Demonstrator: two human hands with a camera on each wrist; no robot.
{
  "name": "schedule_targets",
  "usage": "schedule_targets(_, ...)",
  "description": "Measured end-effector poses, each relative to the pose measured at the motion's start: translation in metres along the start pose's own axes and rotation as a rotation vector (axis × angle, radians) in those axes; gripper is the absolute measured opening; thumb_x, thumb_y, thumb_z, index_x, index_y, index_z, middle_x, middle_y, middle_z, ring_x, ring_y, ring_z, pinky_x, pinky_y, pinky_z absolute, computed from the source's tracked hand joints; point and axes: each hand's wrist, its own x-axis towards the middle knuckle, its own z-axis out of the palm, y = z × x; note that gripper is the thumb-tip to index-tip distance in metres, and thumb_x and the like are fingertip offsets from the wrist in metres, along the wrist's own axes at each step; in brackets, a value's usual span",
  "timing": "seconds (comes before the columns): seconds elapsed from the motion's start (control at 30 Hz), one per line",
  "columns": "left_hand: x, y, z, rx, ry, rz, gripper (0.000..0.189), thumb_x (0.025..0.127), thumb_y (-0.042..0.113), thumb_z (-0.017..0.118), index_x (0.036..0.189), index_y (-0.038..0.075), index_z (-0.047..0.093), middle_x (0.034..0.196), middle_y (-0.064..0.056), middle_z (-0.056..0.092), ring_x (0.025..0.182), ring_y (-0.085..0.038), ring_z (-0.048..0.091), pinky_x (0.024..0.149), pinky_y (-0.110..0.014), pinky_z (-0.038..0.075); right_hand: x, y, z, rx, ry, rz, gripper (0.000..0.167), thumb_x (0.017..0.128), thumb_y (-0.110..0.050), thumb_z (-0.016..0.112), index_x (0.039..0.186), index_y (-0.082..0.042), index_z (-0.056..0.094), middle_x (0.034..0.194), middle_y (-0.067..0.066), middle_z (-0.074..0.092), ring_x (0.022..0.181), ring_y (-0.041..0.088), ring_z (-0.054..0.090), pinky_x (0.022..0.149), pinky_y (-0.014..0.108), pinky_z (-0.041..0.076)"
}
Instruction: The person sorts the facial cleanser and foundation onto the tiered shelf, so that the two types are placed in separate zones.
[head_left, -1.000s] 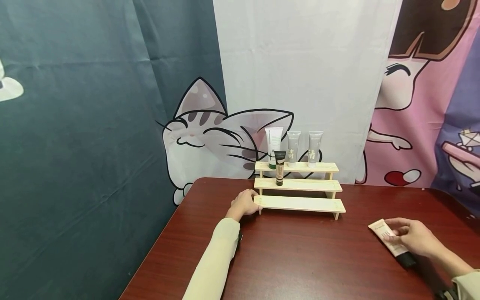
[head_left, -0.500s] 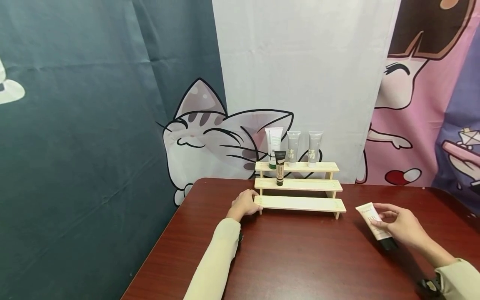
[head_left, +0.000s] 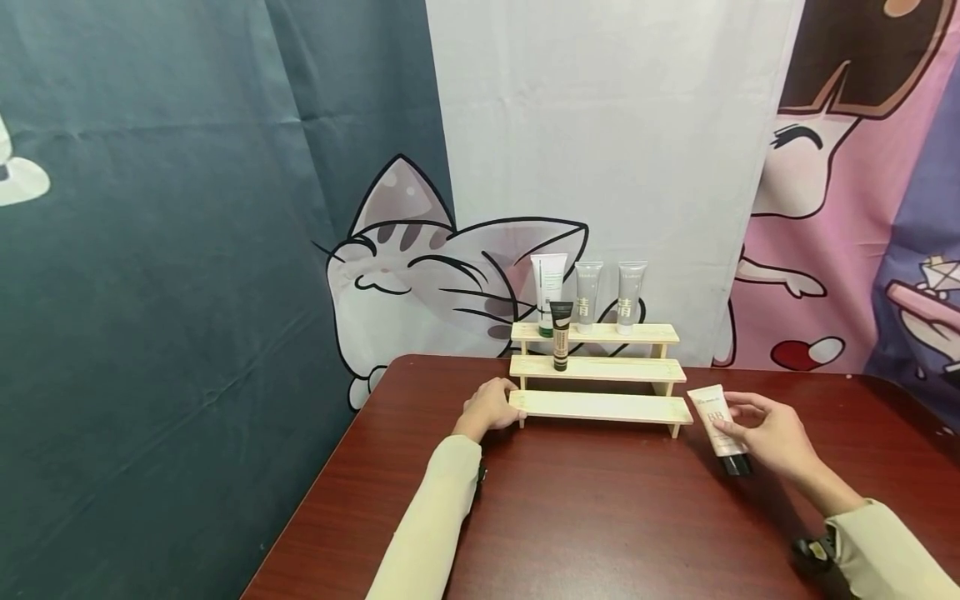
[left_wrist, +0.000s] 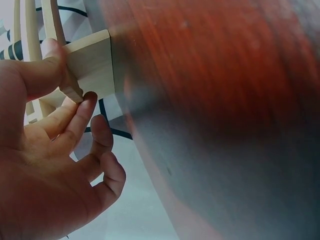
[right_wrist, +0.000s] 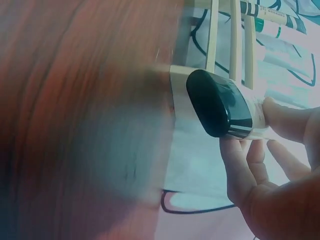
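Note:
My left hand (head_left: 489,408) pinches the left end of the lowest board of a three-step wooden display rack (head_left: 603,407). In the left wrist view the thumb lies over the board's end with fingertips beneath it. My right hand (head_left: 774,435) grips a pale pink BB cream tube (head_left: 712,417) between thumb and fingers, just off the rack's right end. The tube is tilted, its black cap (right_wrist: 210,104) pointing down. A white tube with a green cap (head_left: 550,282) and two grey tubes (head_left: 587,292) (head_left: 628,293) stand on the top step. One small black-and-tan tube (head_left: 561,337) stands on the middle step.
The rack stands near the back edge of a reddish-brown table (head_left: 585,517). Behind it hangs a printed cloth (head_left: 622,125) with a cartoon cat and a figure. A dark teal cloth (head_left: 172,292) hangs along the left.
My right hand has carried the BB cream tube left and up toward the rack, and the tube has turned more upright. The left hand and the rack have stayed in place.

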Motion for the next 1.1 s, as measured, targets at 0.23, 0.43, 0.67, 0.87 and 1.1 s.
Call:
schedule_targets(0.23,0.001,-0.001,0.001,0.005,-0.002,0.005,0.048,0.079,0.036,0.083,0.121,0.022,0.065,0.122,-0.003,0.064,0.110,-0.026,0.060,0.089,-0.052,0.044,0.010,-0.005,0.014,0.131,0.025,-0.012,0.045,0.084,-0.005,0.079,0.124,0.007,0.060,0.087,0.007,0.068,0.066,0.000,0.057,0.049,0.024,0.048)
schedule_targets(0.43,0.001,-0.001,0.000,0.007,-0.008,0.001,0.049,0.079,0.036,0.083,0.122,0.022,0.065,0.123,-0.003,0.063,0.112,-0.027,0.059,0.089,-0.052,0.044,0.023,-0.018,0.027,0.243,0.066,-0.054,0.043,0.085,0.000,0.076,0.123,0.009,0.058,0.081,-0.010,0.064,0.064,0.001,0.060,0.050,0.024,0.051)
schedule_targets(0.67,0.001,-0.001,0.000,-0.004,-0.010,0.001,0.050,0.079,0.036,0.083,0.124,0.022,0.064,0.126,-0.004,0.062,0.114,-0.028,0.058,0.091,-0.053,0.043,0.039,-0.034,0.043,0.292,0.115,-0.070,0.043,0.084,0.004,0.075,0.123,0.010,0.057,0.082,0.000,0.067,0.062,-0.001,0.059,0.049,0.020,0.048)
schedule_targets(0.87,0.002,-0.001,-0.001,0.003,-0.009,0.006,0.050,0.079,0.036,0.083,0.123,0.023,0.065,0.125,-0.004,0.062,0.114,-0.028,0.059,0.090,-0.053,0.043,0.056,-0.045,0.054,0.306,0.159,-0.046,0.045,0.086,0.001,0.074,0.126,0.010,0.056,0.096,0.020,0.064,0.068,-0.001,0.060,0.054,0.018,0.052)
schedule_targets(1.1,0.001,0.000,-0.002,-0.001,-0.014,0.004,0.050,0.079,0.037,0.083,0.124,0.022,0.064,0.127,-0.004,0.062,0.115,-0.028,0.058,0.091,-0.054,0.043,0.074,-0.053,0.068,0.415,0.184,0.002,0.047,0.087,0.002,0.073,0.130,0.009,0.055,0.099,0.007,0.062,0.074,-0.003,0.060,0.059,0.017,0.053)
